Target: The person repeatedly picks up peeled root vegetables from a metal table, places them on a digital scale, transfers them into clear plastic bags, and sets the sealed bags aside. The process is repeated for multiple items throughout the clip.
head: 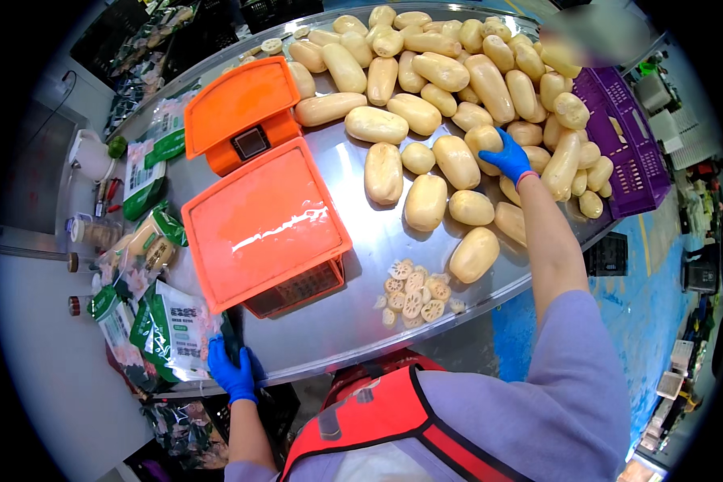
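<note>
My right hand (510, 155), in a blue glove, has its fingers around a peeled lotus root segment (481, 144) at the near side of a large pile. The blue-gloved left hand (232, 372) is at the right edge of a clear and green printed plastic bag (184, 328). Its thumb and fingers are apart there, and whether they grip the bag is unclear. Between my hands stands an orange scale (265, 223) with a flat, wet-looking pan. Cut lotus root slices (414, 295) lie in a small heap near the table's front edge.
The metal table (313, 343) carries a second orange scale (241, 108) with a small display. More filled bags (144, 181), jars (96, 232) and a white jug (90, 155) line the left side. A purple plastic crate (629, 144) stands at the right end.
</note>
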`<action>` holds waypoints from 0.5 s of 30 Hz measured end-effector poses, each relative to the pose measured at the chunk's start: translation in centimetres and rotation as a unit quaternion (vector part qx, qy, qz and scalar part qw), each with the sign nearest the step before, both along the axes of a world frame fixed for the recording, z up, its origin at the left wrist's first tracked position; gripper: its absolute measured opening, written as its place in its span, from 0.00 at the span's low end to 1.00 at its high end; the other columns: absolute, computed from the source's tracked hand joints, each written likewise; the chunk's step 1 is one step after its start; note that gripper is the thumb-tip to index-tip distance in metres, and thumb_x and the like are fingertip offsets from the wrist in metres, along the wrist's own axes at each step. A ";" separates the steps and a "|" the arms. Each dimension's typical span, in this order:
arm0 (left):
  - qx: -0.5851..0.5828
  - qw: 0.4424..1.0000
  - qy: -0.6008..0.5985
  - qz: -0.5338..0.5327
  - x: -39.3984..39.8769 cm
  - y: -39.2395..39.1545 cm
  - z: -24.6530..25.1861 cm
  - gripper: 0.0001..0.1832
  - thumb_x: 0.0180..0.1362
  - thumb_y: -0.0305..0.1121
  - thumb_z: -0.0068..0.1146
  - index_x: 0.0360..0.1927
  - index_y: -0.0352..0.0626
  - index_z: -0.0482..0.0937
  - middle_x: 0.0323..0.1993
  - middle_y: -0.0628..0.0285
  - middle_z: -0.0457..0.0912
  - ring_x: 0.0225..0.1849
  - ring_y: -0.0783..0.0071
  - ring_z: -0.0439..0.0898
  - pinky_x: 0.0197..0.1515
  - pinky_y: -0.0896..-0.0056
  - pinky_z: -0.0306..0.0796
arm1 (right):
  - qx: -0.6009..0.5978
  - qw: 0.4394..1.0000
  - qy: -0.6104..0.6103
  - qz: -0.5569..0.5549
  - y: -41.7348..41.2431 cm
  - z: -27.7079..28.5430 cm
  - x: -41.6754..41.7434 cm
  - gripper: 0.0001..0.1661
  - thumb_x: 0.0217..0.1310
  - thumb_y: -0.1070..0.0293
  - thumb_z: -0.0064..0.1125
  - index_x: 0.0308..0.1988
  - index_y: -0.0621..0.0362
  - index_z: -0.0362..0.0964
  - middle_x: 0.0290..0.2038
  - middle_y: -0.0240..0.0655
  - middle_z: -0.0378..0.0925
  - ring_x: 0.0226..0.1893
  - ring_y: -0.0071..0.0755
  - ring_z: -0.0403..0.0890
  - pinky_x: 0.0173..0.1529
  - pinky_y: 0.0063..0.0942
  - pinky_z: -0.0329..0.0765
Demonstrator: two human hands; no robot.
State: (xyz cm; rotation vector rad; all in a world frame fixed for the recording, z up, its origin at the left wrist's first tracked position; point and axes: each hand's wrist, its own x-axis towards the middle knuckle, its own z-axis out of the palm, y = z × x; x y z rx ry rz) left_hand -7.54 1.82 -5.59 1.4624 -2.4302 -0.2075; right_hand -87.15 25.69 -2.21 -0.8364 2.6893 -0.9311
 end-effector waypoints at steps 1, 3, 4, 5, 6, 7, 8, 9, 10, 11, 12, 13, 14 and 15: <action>-0.003 1.000 0.000 -0.001 -0.1 0.0 0.1 0.38 0.50 0.36 0.71 0.66 0.38 0.72 0.65 0.46 0.73 0.67 0.46 0.69 0.71 0.50 0.60 | 0.009 1.000 0.005 -0.009 0.0 0.3 0.5 0.56 0.47 0.49 0.76 0.71 0.55 0.59 0.65 0.49 0.71 0.64 0.51 0.74 0.68 0.40 0.70; -0.002 1.000 0.002 0.002 -0.1 0.0 0.2 0.39 0.50 0.36 0.71 0.66 0.39 0.72 0.64 0.46 0.74 0.67 0.45 0.69 0.70 0.50 0.60 | 0.015 0.997 0.019 -0.075 -0.2 1.2 1.8 0.50 0.47 0.48 0.76 0.66 0.56 0.66 0.61 0.46 0.76 0.61 0.50 0.77 0.65 0.41 0.73; 0.002 1.000 0.005 0.004 -0.1 0.0 0.2 0.39 0.49 0.36 0.71 0.67 0.39 0.72 0.64 0.46 0.74 0.67 0.45 0.69 0.70 0.50 0.60 | 0.001 0.996 0.038 -0.085 -0.7 1.8 2.5 0.47 0.47 0.47 0.76 0.63 0.57 0.69 0.59 0.44 0.78 0.59 0.50 0.78 0.63 0.41 0.74; 0.004 1.000 0.016 0.004 -0.1 0.0 0.3 0.39 0.49 0.37 0.71 0.67 0.40 0.72 0.64 0.46 0.74 0.66 0.45 0.70 0.70 0.50 0.61 | -0.049 0.992 0.053 -0.106 -1.5 2.4 3.3 0.44 0.49 0.46 0.76 0.60 0.58 0.71 0.54 0.44 0.82 0.55 0.49 0.81 0.59 0.41 0.76; -0.001 1.000 0.009 0.009 -0.1 0.0 0.3 0.40 0.49 0.38 0.71 0.67 0.41 0.72 0.63 0.45 0.74 0.66 0.44 0.70 0.70 0.50 0.61 | -0.138 0.984 0.050 -0.105 -2.2 3.2 4.3 0.44 0.51 0.46 0.75 0.61 0.59 0.71 0.54 0.45 0.81 0.55 0.47 0.82 0.59 0.40 0.77; 0.000 1.000 0.003 0.010 -0.1 0.0 0.3 0.39 0.50 0.39 0.71 0.67 0.41 0.72 0.63 0.45 0.74 0.66 0.44 0.70 0.70 0.50 0.61 | -0.204 0.969 0.021 -0.135 -2.9 4.3 5.5 0.44 0.52 0.46 0.75 0.61 0.60 0.71 0.54 0.45 0.81 0.54 0.44 0.82 0.59 0.39 0.77; 0.001 1.000 0.001 0.011 -0.2 -0.1 0.4 0.39 0.50 0.39 0.71 0.67 0.41 0.72 0.64 0.45 0.74 0.66 0.44 0.70 0.70 0.49 0.61 | -0.216 0.969 0.024 -0.117 -4.3 5.6 6.8 0.42 0.53 0.48 0.75 0.60 0.62 0.71 0.55 0.45 0.80 0.53 0.41 0.82 0.58 0.36 0.77; 0.000 1.000 0.002 0.011 -0.1 -0.1 0.5 0.39 0.50 0.40 0.71 0.67 0.41 0.72 0.64 0.45 0.73 0.66 0.44 0.70 0.70 0.49 0.61 | -0.238 0.971 0.006 -0.021 -5.7 6.9 8.7 0.43 0.53 0.49 0.75 0.61 0.62 0.70 0.55 0.45 0.80 0.54 0.41 0.82 0.59 0.36 0.77; 0.001 1.000 -0.002 0.013 -0.2 -0.1 0.5 0.39 0.50 0.41 0.71 0.67 0.40 0.72 0.64 0.45 0.73 0.66 0.44 0.70 0.70 0.50 0.61 | -0.243 0.969 -0.018 0.045 -7.2 8.1 11.3 0.43 0.53 0.49 0.75 0.62 0.62 0.70 0.55 0.45 0.80 0.54 0.41 0.82 0.59 0.36 0.77; 0.006 1.000 0.003 0.014 -0.2 0.0 0.6 0.39 0.50 0.41 0.71 0.66 0.40 0.72 0.64 0.45 0.73 0.66 0.44 0.70 0.70 0.50 0.61 | -0.246 0.962 -0.041 0.110 -8.9 9.2 14.3 0.44 0.53 0.49 0.75 0.62 0.62 0.69 0.55 0.45 0.79 0.54 0.41 0.81 0.59 0.36 0.77; -0.003 1.000 0.007 0.009 -0.2 0.0 0.7 0.39 0.50 0.41 0.71 0.66 0.40 0.72 0.63 0.45 0.74 0.66 0.45 0.70 0.70 0.50 0.61 | -0.262 0.946 -0.067 0.177 -11.0 10.1 17.5 0.45 0.53 0.50 0.75 0.63 0.62 0.68 0.54 0.45 0.79 0.54 0.42 0.81 0.60 0.37 0.76; -0.005 1.000 0.018 0.007 -0.2 0.0 0.7 0.39 0.50 0.41 0.71 0.66 0.40 0.72 0.63 0.45 0.74 0.66 0.45 0.70 0.70 0.50 0.62 | -0.282 0.920 -0.086 0.257 -13.2 10.9 20.9 0.46 0.52 0.50 0.75 0.64 0.61 0.68 0.54 0.45 0.80 0.54 0.42 0.81 0.61 0.37 0.76; -0.002 1.000 0.019 0.007 -0.1 0.1 0.8 0.39 0.50 0.41 0.71 0.66 0.40 0.72 0.63 0.45 0.74 0.66 0.45 0.70 0.69 0.50 0.62 | -0.230 0.925 -0.095 0.287 -14.8 11.7 24.0 0.48 0.51 0.48 0.75 0.66 0.60 0.67 0.54 0.47 0.79 0.54 0.45 0.81 0.61 0.38 0.76; -0.001 1.000 0.026 0.007 -0.1 0.1 0.8 0.39 0.50 0.41 0.71 0.66 0.40 0.72 0.63 0.45 0.74 0.66 0.45 0.70 0.69 0.50 0.62 | -0.209 0.907 -0.077 0.356 -16.5 12.4 26.7 0.51 0.50 0.45 0.74 0.67 0.59 0.66 0.54 0.50 0.79 0.54 0.48 0.81 0.61 0.39 0.76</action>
